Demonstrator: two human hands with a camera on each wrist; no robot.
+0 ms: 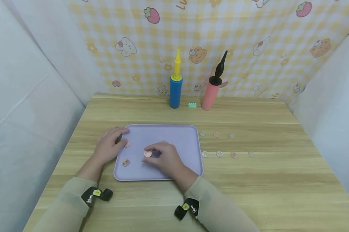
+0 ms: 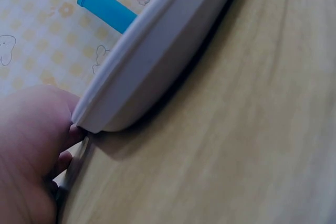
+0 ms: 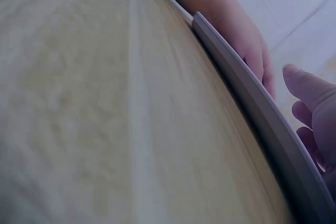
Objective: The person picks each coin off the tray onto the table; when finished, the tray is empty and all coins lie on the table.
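A shallow lilac tray lies on the wooden table. At its left rim rests my left hand, index fingertip over the upper left corner and thumb tip beside a copper-coloured coin. Inside the tray, my right hand spreads thumb and index finger around another copper-coloured coin; the index fingertip is right at its edge, with a gap on the thumb side. A darker coin lies near the tray's lower left corner. In the right wrist view the right thumb stands apart from the fingers.
Right of the tray, several silver and copper coins lie in two rows, among them a silver coin and a copper one. At the back stand a blue-and-yellow hand pump, a green toy brick and a pink-and-black pump.
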